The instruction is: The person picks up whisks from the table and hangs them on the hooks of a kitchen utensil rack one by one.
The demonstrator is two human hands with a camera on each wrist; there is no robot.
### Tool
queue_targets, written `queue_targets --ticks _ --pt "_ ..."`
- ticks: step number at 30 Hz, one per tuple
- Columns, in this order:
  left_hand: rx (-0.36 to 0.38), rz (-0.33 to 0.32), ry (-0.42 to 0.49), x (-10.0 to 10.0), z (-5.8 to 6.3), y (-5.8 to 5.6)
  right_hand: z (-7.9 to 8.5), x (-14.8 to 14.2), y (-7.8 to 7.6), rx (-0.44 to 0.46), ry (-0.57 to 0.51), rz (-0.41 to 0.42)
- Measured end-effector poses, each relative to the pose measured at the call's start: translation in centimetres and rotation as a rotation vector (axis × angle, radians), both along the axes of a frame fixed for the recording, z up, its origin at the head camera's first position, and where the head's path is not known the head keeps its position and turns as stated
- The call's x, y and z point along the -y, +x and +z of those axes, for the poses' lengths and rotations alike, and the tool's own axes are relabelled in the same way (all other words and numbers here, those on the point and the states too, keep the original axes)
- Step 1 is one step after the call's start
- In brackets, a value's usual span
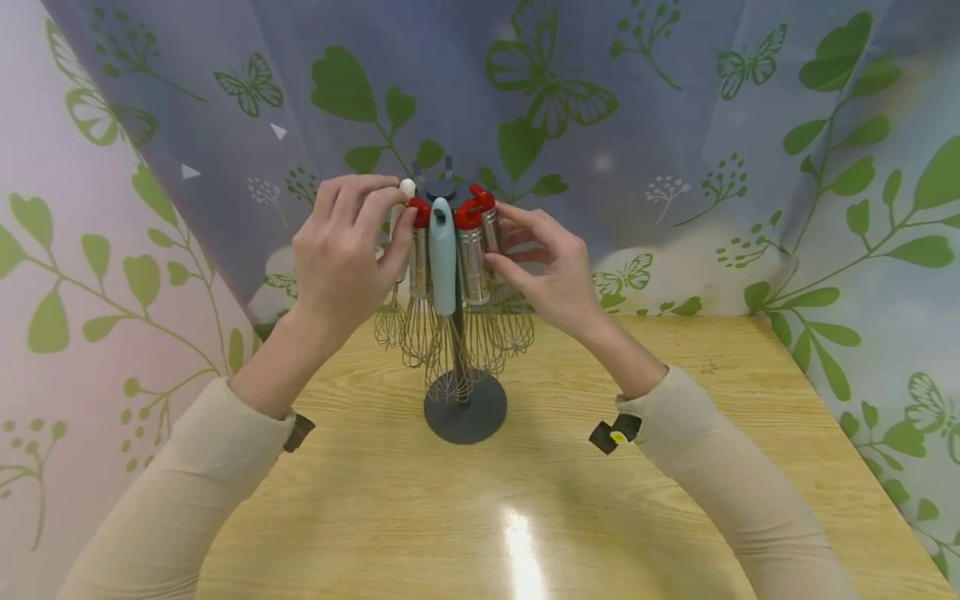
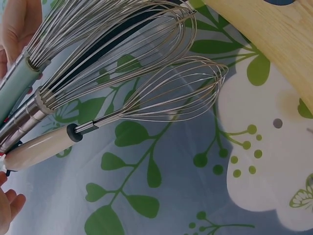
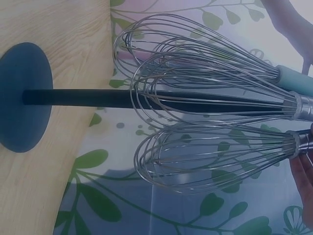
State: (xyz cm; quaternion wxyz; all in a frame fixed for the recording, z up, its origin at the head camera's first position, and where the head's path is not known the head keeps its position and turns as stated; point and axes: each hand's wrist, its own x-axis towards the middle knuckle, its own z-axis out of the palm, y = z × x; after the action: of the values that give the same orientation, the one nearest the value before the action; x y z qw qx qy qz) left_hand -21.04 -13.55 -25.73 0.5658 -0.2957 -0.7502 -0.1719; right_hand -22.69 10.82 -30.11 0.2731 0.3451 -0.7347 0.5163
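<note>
Several whisks hang by their handles from a dark utensil stand (image 1: 465, 417), wire loops downward. At the left of the ring my left hand (image 1: 341, 242) pinches the top of a cream-handled whisk (image 2: 41, 149), near its white end. On the opposite side, my right hand (image 1: 551, 267) holds a silver-handled whisk (image 1: 491, 229) with a red top between thumb and fingers. A light blue-handled whisk (image 1: 444, 267) faces me in the middle. Beside it hang two more silver-handled whisks with red tops, one on the left (image 1: 419, 258) and another on the right (image 1: 472, 258).
The stand's round base rests on a light wooden table (image 1: 360, 500). Behind it hangs a blue-grey curtain (image 1: 660, 100) printed with green leaves and butterflies. Similar printed fabric (image 1: 112, 275) runs along the left and right sides.
</note>
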Motion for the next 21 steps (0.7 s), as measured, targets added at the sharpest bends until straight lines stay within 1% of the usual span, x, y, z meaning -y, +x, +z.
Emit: queue_targets --ticks 5,11,14,18,21 --pt "0.01 -0.015 0.017 0.0 -0.1 0.1 -0.1 0.0 0.1 -0.013 -0.006 0.017" --pt "0.043 -0.097 0.085 0.0 -0.7 0.4 -0.3 -0.2 0.2 -0.014 -0.004 0.014" --pt "0.055 -0.123 0.108 0.2 -1.0 0.5 -0.4 -0.4 0.3 -0.011 -0.005 0.022" --pt "0.065 -0.128 0.123 0.5 -1.4 0.9 -0.6 -0.8 0.6 -0.012 -0.002 0.025" --pt "0.069 -0.125 0.124 0.7 -1.9 1.2 -0.9 -1.3 0.7 -0.018 0.007 0.012"
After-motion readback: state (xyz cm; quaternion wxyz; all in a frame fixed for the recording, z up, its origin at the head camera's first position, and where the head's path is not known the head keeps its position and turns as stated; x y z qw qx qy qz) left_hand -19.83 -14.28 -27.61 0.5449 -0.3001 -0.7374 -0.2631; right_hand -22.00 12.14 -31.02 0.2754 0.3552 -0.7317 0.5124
